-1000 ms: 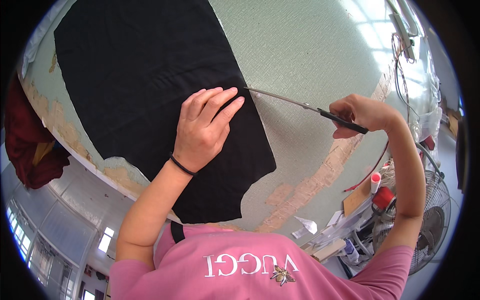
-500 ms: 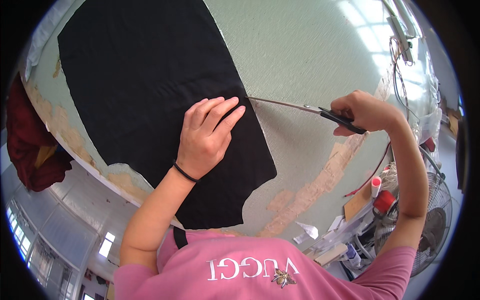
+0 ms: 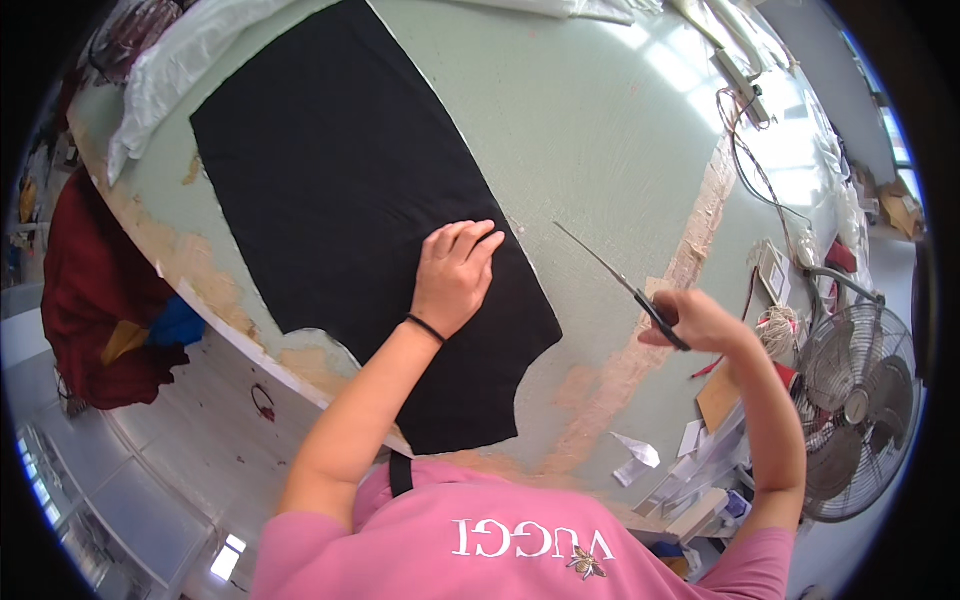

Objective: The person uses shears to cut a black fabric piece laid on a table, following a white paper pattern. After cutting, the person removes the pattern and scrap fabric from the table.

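Note:
A black fabric piece [image 3: 340, 140] with a notched, curved lower end lies on the pale green table [image 3: 560, 120]. My left hand [image 3: 456, 268] rests on the fabric near its right edge, fingers extended and slightly bent, with a black band at the wrist. My right hand [image 3: 698, 320] grips long scissors [image 3: 600, 260] with black handles over the bare tabletop, right of the fabric. Their blades look closed, with the tips pointing up-left, apart from the fabric's edge.
A white sheet [image 3: 170, 70] lies along the far left, with maroon cloth [image 3: 95, 280] below it. Cables [image 3: 740, 150], a coil of cord [image 3: 775, 328], paper scraps [image 3: 635, 452] and assorted items crowd the right side. A metal fan [image 3: 855, 405] stands beside the table at right.
The view has shifted. The scissor tips, earlier at the fabric's edge, have moved away to the right and point more steeply upward. My left hand still rests on the fabric.

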Tool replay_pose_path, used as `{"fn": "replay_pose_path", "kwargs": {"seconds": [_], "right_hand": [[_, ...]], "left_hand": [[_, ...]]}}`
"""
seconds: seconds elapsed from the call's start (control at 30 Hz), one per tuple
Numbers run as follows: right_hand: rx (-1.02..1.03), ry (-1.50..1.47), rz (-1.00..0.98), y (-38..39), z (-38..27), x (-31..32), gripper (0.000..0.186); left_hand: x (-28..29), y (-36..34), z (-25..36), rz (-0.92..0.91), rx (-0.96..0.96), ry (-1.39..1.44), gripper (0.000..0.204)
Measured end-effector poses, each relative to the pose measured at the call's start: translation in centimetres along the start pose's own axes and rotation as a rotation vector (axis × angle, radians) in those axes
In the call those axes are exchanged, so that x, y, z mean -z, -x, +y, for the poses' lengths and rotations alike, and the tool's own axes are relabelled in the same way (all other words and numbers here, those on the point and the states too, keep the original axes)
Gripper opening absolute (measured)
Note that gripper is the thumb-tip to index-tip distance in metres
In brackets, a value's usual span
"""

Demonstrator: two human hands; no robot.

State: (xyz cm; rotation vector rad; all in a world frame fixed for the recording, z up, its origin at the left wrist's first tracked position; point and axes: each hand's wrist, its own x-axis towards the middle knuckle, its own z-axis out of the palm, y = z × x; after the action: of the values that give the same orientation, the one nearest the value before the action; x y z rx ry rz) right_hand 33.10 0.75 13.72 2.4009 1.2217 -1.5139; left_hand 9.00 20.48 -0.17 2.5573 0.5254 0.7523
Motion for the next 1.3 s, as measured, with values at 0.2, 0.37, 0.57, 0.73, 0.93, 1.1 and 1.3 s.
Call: {"fn": "replay_pose_path", "kwargs": {"seconds": [0.2,0.37,0.57,0.73,0.93,1.1,1.3], "right_hand": [[-0.079,-0.554,0.085,6.3,-0.2,-5.5,0.038],[0.054,-0.933,0.047,8.3,-7.2,-8.9,0.036],[0.168,-0.877,-0.070,5.2,-15.5,-12.0,0.045],[0.221,-0.933,-0.155,3.1,-18.4,-12.3,0.049],[0.068,-0.348,0.087,2.1,-21.8,-8.0,0.059],[-0.042,-0.137,0.131,1.5,-20.4,-4.3,0.034],[-0.142,0.153,0.213,-1.7,-14.4,0.9,0.034]], "left_hand": [[0.8,-0.9,-0.1,-0.010,-0.028,0.095,0.028],[6.1,0.3,6.6,-0.434,0.267,1.112,0.033],[9.0,2.7,4.4,-0.710,0.496,1.710,0.023],[11.9,2.6,0.3,-0.735,0.532,1.746,0.023],[12.4,-0.7,-2.6,-0.863,0.426,1.691,0.031],[11.8,-4.2,-5.6,-0.697,0.300,1.364,0.034],[8.7,-8.6,-11.3,-0.132,-0.075,0.387,0.021]]}}
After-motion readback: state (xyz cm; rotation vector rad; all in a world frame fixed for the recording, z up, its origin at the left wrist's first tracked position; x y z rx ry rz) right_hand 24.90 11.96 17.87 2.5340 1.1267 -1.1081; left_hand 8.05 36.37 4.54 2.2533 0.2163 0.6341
